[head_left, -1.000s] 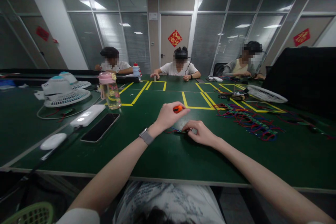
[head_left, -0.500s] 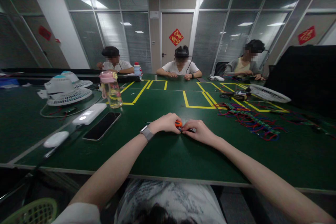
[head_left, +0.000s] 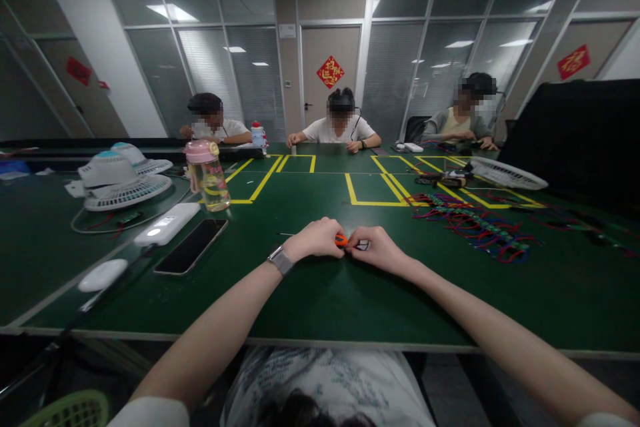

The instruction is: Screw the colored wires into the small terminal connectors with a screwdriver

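Observation:
My left hand (head_left: 315, 241), with a grey watch on its wrist, is closed around a small tool with an orange handle (head_left: 341, 239). My right hand (head_left: 375, 250) meets it at the fingertips and pinches a small wired part (head_left: 363, 245) that its fingers mostly hide. Both hands rest on the green table (head_left: 320, 293) straight in front of me.
A black phone (head_left: 191, 245), a white power bank (head_left: 166, 224), a white oval device (head_left: 103, 274), two fans (head_left: 120, 180) and a pink-capped bottle (head_left: 207, 175) lie to the left. A heap of red and blue wired parts (head_left: 470, 227) lies to the right. Three people sit at the far side.
My left hand came down from above the table with the orange tool and now meets my right hand at the small part. My right hand stayed nearly in place.

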Action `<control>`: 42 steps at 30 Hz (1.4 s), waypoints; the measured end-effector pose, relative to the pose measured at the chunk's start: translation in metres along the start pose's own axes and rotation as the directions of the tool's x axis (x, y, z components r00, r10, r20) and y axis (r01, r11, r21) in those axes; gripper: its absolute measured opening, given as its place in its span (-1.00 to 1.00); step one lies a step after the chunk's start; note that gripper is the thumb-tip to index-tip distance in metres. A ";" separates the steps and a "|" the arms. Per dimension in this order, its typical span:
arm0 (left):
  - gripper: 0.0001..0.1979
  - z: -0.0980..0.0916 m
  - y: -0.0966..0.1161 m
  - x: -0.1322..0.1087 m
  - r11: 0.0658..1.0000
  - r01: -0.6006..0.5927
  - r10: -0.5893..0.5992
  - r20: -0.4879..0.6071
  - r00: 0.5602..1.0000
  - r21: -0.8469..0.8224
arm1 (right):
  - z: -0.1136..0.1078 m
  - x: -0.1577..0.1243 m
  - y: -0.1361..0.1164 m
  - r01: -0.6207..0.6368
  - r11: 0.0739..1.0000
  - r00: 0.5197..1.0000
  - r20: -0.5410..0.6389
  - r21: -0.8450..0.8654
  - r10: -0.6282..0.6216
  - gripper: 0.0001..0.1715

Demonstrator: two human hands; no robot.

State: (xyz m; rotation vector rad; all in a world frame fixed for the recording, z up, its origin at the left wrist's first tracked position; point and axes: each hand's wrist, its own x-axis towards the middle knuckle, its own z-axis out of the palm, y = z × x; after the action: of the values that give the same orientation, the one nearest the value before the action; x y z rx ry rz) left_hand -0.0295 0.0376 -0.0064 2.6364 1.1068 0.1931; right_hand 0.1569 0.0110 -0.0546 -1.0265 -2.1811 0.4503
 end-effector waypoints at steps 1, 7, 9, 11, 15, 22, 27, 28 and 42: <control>-0.81 0.000 0.000 0.000 1.000 0.002 -0.002 -0.002 1.000 0.006 | 0.000 0.000 0.000 -0.028 0.999 1.000 -0.006 0.022 0.028 -0.89; -0.76 -0.001 -0.004 -0.001 0.999 0.023 -0.022 -0.019 1.000 0.043 | -0.009 0.000 0.004 -0.061 0.997 0.998 -0.015 0.036 0.061 -0.89; -0.73 -0.002 -0.006 -0.002 0.998 0.028 -0.027 -0.029 0.999 0.052 | -0.012 0.000 0.009 -0.043 0.999 0.999 -0.019 0.003 0.044 -0.89; -0.68 -0.004 -0.008 -0.003 0.998 0.019 -0.017 -0.038 0.999 0.054 | -0.014 0.000 0.015 -0.026 0.999 1.000 -0.017 -0.033 0.025 -0.89; -0.54 -0.009 -0.016 -0.002 1.000 -0.020 0.021 -0.088 0.996 0.005 | -0.015 0.000 0.024 -0.026 0.995 1.000 -0.011 -0.100 0.025 -0.89; -0.68 -0.015 -0.025 0.003 0.993 0.024 -0.067 -0.401 0.914 -0.112 | -0.017 0.001 0.027 -0.007 0.983 1.000 0.017 -0.183 0.011 -0.90; -0.73 -0.019 -0.021 0.003 0.983 0.050 -0.140 -0.543 0.828 -0.178 | -0.019 0.002 0.018 -0.042 0.986 0.998 -0.053 -0.163 0.034 -0.90; -0.73 -0.020 -0.021 0.003 0.981 0.046 -0.147 -0.569 0.809 -0.187 | -0.018 0.002 0.015 -0.070 0.991 0.994 -0.097 -0.116 0.058 -0.90; -0.71 -0.023 -0.021 0.004 0.970 -0.032 -0.157 -0.717 0.679 -0.243 | 0.007 0.004 -0.006 -0.223 0.911 0.951 -0.127 0.347 0.281 -0.80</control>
State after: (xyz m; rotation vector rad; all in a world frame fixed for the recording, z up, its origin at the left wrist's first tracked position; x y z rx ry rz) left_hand -0.0463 0.0590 0.0089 2.3049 1.2719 1.3884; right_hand 0.1470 0.0105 -0.0547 -1.1168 -1.7483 0.7858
